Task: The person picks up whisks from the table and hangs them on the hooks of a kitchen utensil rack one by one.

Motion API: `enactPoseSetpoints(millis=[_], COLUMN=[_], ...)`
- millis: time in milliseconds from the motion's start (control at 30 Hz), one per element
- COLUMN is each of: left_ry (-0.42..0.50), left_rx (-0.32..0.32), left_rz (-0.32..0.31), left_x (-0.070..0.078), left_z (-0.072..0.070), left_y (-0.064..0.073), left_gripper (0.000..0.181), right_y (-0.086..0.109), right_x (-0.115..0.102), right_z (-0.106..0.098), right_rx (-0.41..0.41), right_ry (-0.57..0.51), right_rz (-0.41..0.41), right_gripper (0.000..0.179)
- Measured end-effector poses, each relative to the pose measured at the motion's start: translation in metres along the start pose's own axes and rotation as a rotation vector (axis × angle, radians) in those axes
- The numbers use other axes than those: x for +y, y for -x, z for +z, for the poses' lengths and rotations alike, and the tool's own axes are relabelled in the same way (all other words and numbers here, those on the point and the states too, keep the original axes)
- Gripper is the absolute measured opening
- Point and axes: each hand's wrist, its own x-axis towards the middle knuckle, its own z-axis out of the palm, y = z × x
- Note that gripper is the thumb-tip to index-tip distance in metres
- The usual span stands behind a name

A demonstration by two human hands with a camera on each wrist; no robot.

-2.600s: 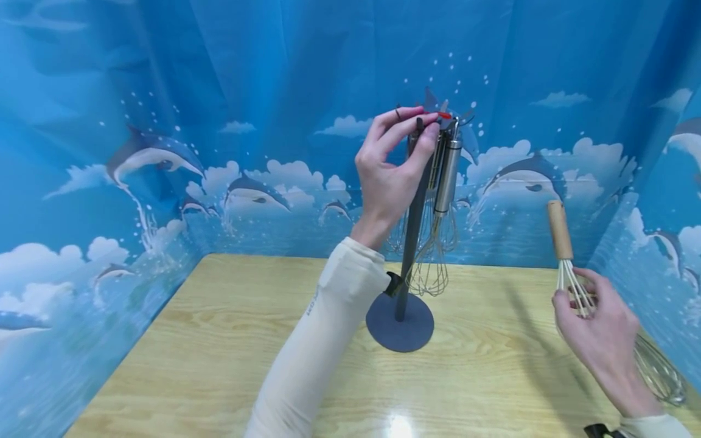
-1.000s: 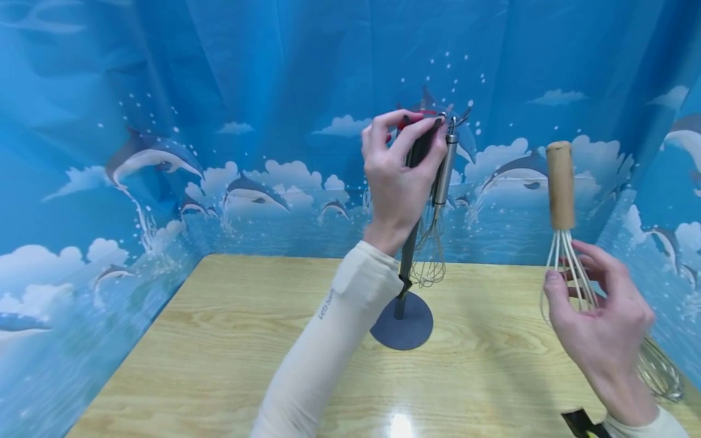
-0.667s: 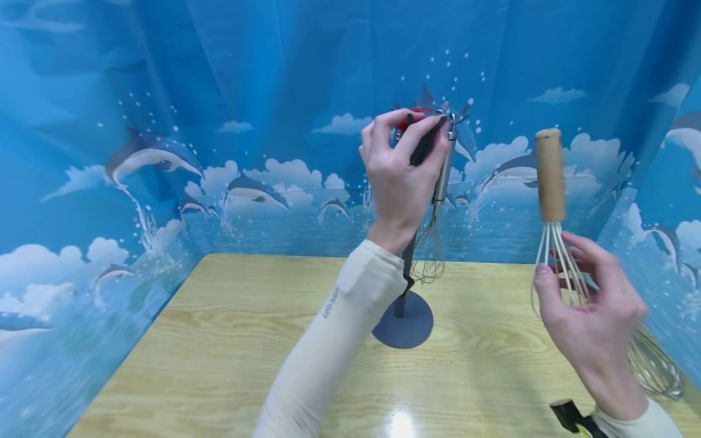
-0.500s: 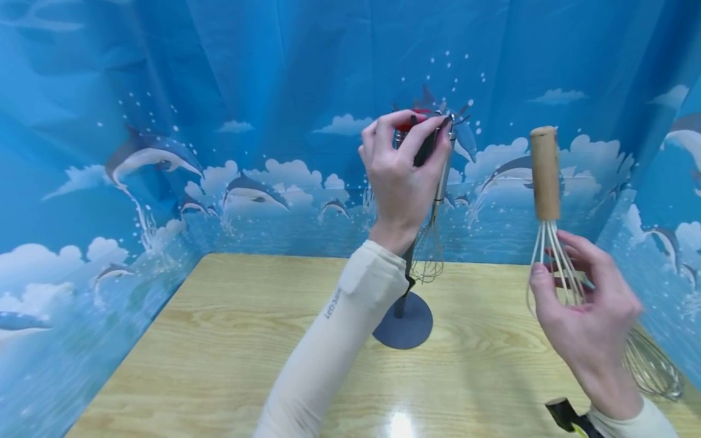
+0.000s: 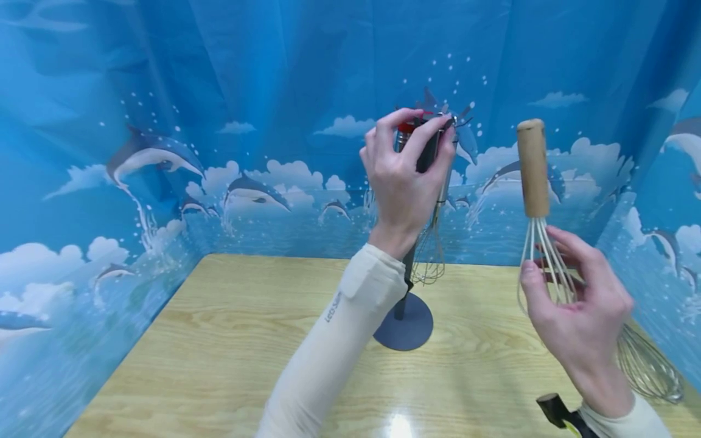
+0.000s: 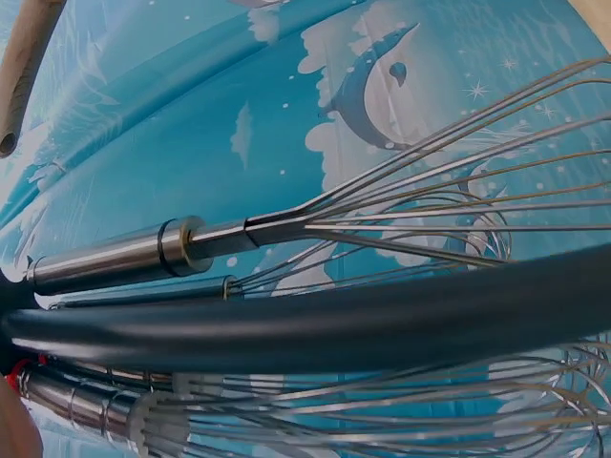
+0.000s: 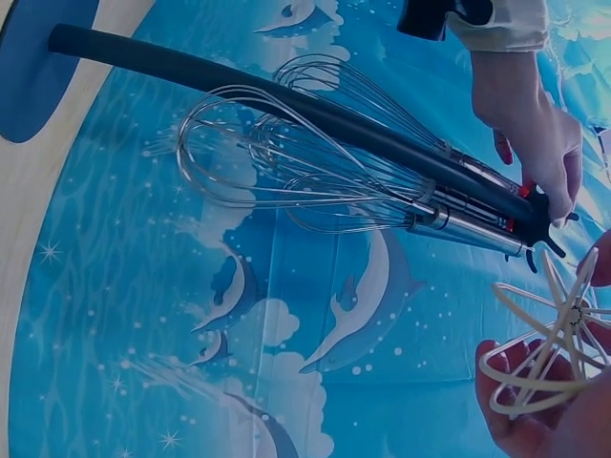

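Note:
My left hand [image 5: 402, 176] grips the top of a dark whisk stand [image 5: 403, 337], its fingers and thumb curled around the hooks. Steel whisks [image 6: 119, 260] hang from those hooks, wire loops down, around the pole [image 7: 315, 119]; one has a red part [image 5: 406, 128] near its top. Off to the right, my right hand [image 5: 583, 310] holds a whisk with a wooden handle [image 5: 532, 167] by its pale wires, handle upward, above the table. In the right wrist view, thumb and fingers lie around the pale wires [image 7: 539, 377]. The left hand hides part of the stand's top.
Another wire whisk [image 5: 652, 368] lies at the right of the wood-grain table [image 5: 219, 359], partly behind the right wrist. A blue curtain with dolphins [image 5: 306, 73] encloses the back and sides.
My right hand has raised the wooden-handled whisk and carried it left, toward the stand. My left hand has shifted slightly right at the stand's top, and the hanging whisks have turned about the pole.

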Motion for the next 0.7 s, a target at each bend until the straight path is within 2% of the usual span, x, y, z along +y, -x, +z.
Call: enactPoseSetpoints(millis=[167,233,333,467,700], left_ry=[0.171,0.25,0.319,0.314,0.313], left_rx=[0.035,0.047,0.052,0.022,-0.085], left_rz=[0.013,-0.006,-0.048,-0.108,-0.174], left_x=[-0.006,-0.009,-0.013,-0.016,-0.019], left_z=[-0.004,-0.006,-0.008,-0.011,-0.014], left_y=[0.0,-0.001,-0.003,-0.005,-0.007], left_gripper=[0.031,0.036,0.041,0.042,0.037], right_y=[-0.001,-0.001,-0.002,-0.003,-0.007], right_x=[-0.002,-0.002,-0.003,-0.003,-0.005], right_z=[0.003,0.003,0.005,0.008,0.013], right_rx=[-0.007,-0.011,-0.013,-0.01,-0.024], right_ry=[-0.004,-0.006,-0.012,-0.018,-0.002], right_rz=[0.003,0.002,-0.003,-0.013,-0.021], right_gripper=[0.045,0.045,0.045,0.045,0.044])
